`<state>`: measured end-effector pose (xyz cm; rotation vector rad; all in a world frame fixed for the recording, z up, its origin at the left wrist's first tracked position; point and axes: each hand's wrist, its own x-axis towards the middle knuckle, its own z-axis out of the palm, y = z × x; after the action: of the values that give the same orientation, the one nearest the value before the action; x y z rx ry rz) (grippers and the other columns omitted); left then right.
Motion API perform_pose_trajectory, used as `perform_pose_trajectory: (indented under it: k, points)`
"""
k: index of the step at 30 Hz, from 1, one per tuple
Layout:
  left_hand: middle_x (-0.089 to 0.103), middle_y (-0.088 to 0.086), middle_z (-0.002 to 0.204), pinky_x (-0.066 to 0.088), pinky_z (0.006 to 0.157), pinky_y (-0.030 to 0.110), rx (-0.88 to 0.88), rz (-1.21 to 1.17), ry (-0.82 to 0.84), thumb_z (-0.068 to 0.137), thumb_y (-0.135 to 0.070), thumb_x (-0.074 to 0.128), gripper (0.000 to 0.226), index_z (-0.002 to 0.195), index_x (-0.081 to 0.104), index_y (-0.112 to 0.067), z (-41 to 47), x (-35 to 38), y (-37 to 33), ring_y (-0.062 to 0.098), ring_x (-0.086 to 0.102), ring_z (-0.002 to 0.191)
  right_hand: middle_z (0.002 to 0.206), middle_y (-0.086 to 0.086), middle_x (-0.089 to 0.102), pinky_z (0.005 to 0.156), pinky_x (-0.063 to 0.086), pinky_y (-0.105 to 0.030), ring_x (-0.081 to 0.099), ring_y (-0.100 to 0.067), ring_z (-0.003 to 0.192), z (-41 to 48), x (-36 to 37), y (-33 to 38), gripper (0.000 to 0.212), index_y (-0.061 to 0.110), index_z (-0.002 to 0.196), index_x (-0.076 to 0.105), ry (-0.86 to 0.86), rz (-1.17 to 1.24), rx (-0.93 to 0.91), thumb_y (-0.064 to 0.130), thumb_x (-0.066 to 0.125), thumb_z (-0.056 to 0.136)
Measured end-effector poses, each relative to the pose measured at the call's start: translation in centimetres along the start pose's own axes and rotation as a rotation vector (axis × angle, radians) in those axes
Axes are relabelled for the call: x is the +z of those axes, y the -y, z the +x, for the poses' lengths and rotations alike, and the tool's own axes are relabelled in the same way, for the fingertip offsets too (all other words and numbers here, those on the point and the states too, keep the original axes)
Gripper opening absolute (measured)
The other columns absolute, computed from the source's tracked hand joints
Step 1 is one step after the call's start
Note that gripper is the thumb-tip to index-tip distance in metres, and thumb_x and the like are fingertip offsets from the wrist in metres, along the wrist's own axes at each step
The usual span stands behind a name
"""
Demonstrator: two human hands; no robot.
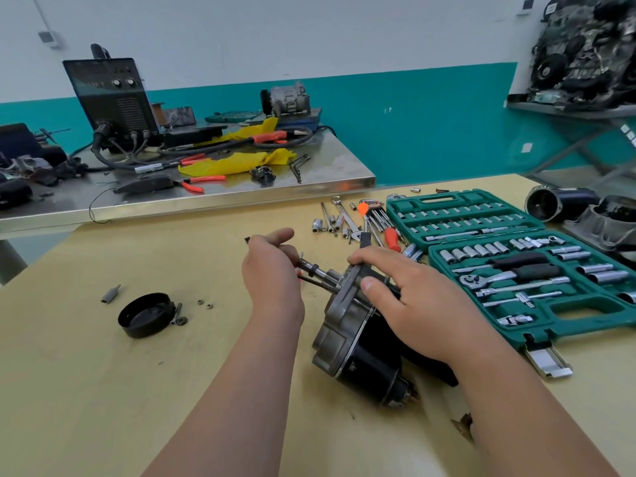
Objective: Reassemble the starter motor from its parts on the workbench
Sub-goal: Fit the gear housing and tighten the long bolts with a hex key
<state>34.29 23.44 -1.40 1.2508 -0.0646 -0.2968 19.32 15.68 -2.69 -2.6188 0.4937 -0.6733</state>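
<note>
Toward the left edge of the pale wooden tabletop (86, 390) lie the loose parts: a short grey metal sleeve (110, 294), a shallow black round metal cap (144, 315) with its hollow side showing, and two tiny nuts (204, 304) just beside the cap. The cap looks like thin sheet, probably light and easy to dent, so it is best lifted by its rim. The nuts are likely to roll and call for a fingertip pinch.

Near the middle of the tabletop the left hand (272, 270) has its fingers curled round a slim dark tool, of a kind that cannot be told, at the tip of the bright steel shaft (320, 273). That shaft sticks out of the starter motor (347, 335), a grey cast housing joined to a black cylindrical body. The motor lies on its side with the shaft aimed toward the far left corner. The right hand (413, 301) grips the grey housing, its fingers hooked over the upper rim and its thumb pressed on the face.

The motor is judged heavy and rigid. Its smooth black body may roll or slip and the shaft may be greasy, so the ribbed housing flange seems the sound place to hold. Toward the right edge, near the right hand, an open green plastic socket case (592, 297) lies flat.
</note>
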Motion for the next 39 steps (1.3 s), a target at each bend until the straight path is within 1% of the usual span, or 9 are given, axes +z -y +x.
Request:
perform_pose_trajectory:
  k: [6, 11, 15, 18, 20, 25, 30, 35, 39]
  points:
    - [0.063, 0.004, 0.059, 0.035, 0.088, 0.042, -0.082, -0.223, 0.147, 0.093, -0.02, 0.029, 0.045, 0.093, 0.073, -0.014, 0.3, -0.4, 0.0, 0.021, 0.061, 0.083, 0.112, 0.046, 0.033, 0.07, 0.032, -0.011, 0.039, 0.014, 0.097, 0.0, 0.0, -0.1, 0.03, 0.059, 0.125, 0.033, -0.021, 0.005, 0.012, 0.047, 0.038, 0.097]
    - [0.068, 0.01, 0.07, 0.031, 0.111, 0.046, -0.16, -0.475, 0.364, 0.09, -0.016, 0.027, 0.043, 0.102, 0.068, -0.008, 0.6, -1.1, -0.3, 0.029, 0.063, 0.093, 0.121, 0.043, 0.035, 0.07, 0.028, -0.007, 0.034, 0.017, 0.097, -0.2, 0.0, -0.2, 0.03, 0.06, 0.124, 0.033, -0.018, 0.005, 0.025, 0.046, 0.04, 0.097]
    - [0.072, 0.013, 0.083, 0.04, 0.101, 0.042, -0.168, -0.5, 0.438, 0.09, -0.019, 0.028, 0.043, 0.106, 0.066, -0.009, 0.8, -1.8, -0.1, 0.031, 0.065, 0.093, 0.134, 0.037, 0.037, 0.071, 0.027, -0.007, 0.029, 0.02, 0.098, -0.2, -0.1, -0.2, 0.031, 0.059, 0.125, 0.034, -0.014, 0.005, 0.03, 0.046, 0.04, 0.098]
    - [0.073, 0.009, 0.08, 0.043, 0.083, 0.039, -0.186, -0.365, 0.44, 0.094, -0.028, 0.03, 0.041, 0.094, 0.068, -0.013, 0.9, -1.8, 0.1, 0.026, 0.066, 0.084, 0.134, 0.037, 0.036, 0.069, 0.027, -0.007, 0.03, 0.02, 0.096, -0.2, 0.0, -0.2, 0.031, 0.059, 0.125, 0.033, -0.013, -0.002, 0.035, 0.046, 0.039, 0.098]
    - [0.072, 0.006, 0.076, 0.043, 0.078, 0.038, -0.193, -0.321, 0.401, 0.099, -0.033, 0.032, 0.042, 0.086, 0.067, -0.014, 1.1, -1.8, 0.3, 0.024, 0.066, 0.078, 0.134, 0.036, 0.039, 0.069, 0.028, -0.008, 0.035, 0.016, 0.096, -0.2, 0.0, -0.2, 0.031, 0.06, 0.125, 0.033, -0.009, -0.005, 0.042, 0.046, 0.039, 0.098]
    - [0.076, 0.006, 0.091, 0.046, 0.089, 0.039, -0.267, -0.425, 0.426, 0.094, -0.021, 0.031, 0.041, 0.111, 0.066, -0.01, 1.2, -2.4, 1.0, 0.027, 0.065, 0.09, 0.131, 0.034, 0.043, 0.069, 0.032, -0.011, 0.042, 0.008, 0.097, -0.2, 0.0, -0.2, 0.03, 0.059, 0.125, 0.033, 0.0, -0.004, 0.047, 0.047, 0.037, 0.098]
    - [0.075, 0.007, 0.107, 0.049, 0.082, 0.042, -0.324, -0.527, 0.512, 0.091, -0.021, 0.033, 0.042, 0.118, 0.065, -0.016, 1.9, -2.8, 1.5, 0.03, 0.068, 0.095, 0.135, 0.033, 0.043, 0.072, 0.037, -0.022, 0.041, 0.008, 0.099, -0.2, 0.0, -0.1, 0.03, 0.058, 0.126, 0.033, 0.0, -0.003, 0.048, 0.047, 0.037, 0.098]
    - [0.074, 0.007, 0.109, 0.048, 0.088, 0.045, -0.347, -0.664, 0.607, 0.074, -0.016, 0.043, 0.045, 0.108, 0.072, -0.015, 2.2, -2.9, 1.7, 0.033, 0.069, 0.091, 0.136, 0.031, 0.044, 0.074, 0.039, -0.025, 0.042, 0.007, 0.1, -0.2, 0.0, -0.1, 0.029, 0.057, 0.126, 0.035, -0.001, 0.006, 0.043, 0.045, 0.038, 0.099]
    - [0.073, 0.008, 0.108, 0.049, 0.088, 0.044, -0.385, -0.734, 0.628, 0.072, -0.013, 0.04, 0.043, 0.091, 0.079, -0.01, 2.4, -2.8, 2.0, 0.034, 0.07, 0.091, 0.136, 0.032, 0.043, 0.073, 0.04, -0.025, 0.043, 0.007, 0.099, -0.2, -0.1, -0.1, 0.03, 0.057, 0.126, 0.034, 0.002, -0.001, 0.042, 0.046, 0.038, 0.098]
